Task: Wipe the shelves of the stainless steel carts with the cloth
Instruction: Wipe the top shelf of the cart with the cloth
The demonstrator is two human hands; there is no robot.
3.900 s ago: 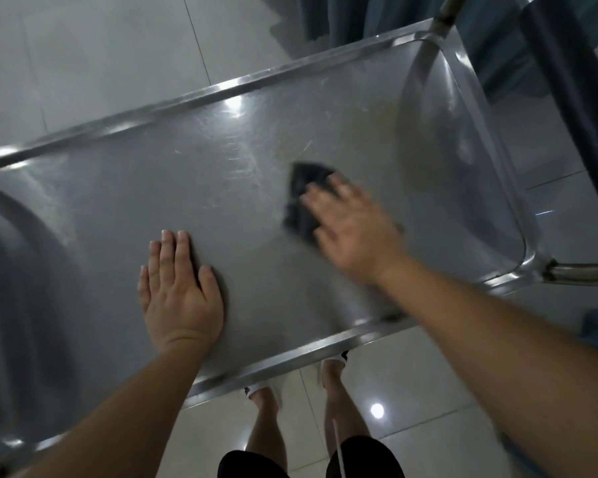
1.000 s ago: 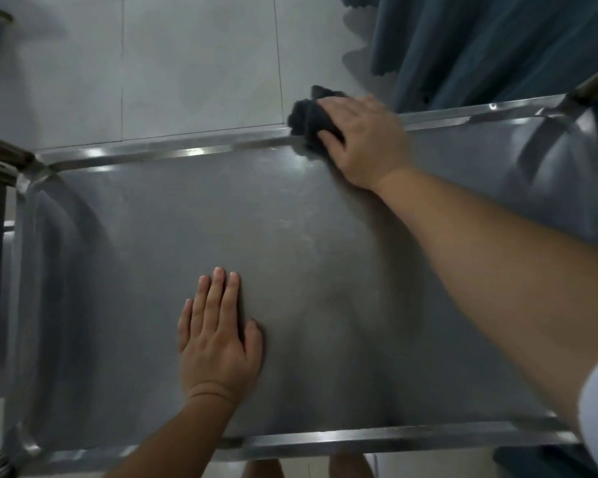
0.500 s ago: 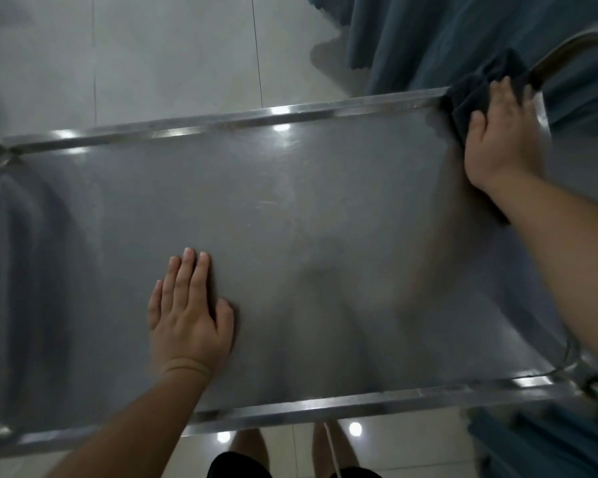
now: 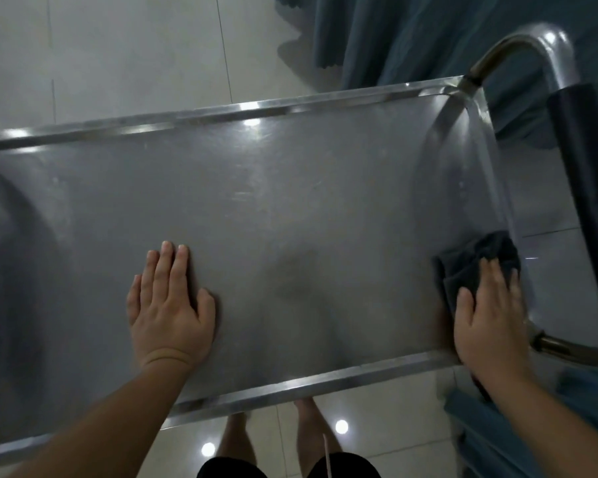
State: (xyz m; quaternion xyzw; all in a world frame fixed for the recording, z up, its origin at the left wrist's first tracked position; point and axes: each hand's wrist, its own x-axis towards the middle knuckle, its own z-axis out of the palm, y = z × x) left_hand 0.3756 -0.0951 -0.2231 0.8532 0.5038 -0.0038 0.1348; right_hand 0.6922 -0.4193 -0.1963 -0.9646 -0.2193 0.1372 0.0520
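The stainless steel cart's top shelf (image 4: 256, 188) fills the view, a shallow tray with a raised rim. My left hand (image 4: 170, 305) lies flat on it, fingers straight, left of the middle near the front edge. My right hand (image 4: 487, 312) presses a dark cloth (image 4: 469, 260) against the shelf's right end, close to the near right corner. The fingers lie fairly straight over the cloth, which bunches out beyond the fingertips.
The cart's push handle (image 4: 580, 188), a steel tube with a black grip, curves around the right end. Blue-green curtain fabric (image 4: 428, 32) hangs beyond the far right corner. Pale tiled floor (image 4: 118, 53) surrounds the cart, and my bare feet (image 4: 273, 432) stand under the front rim.
My right hand has slid the cloth from the far right corner down the right end toward the near right corner. My left hand stays flat in the same place.
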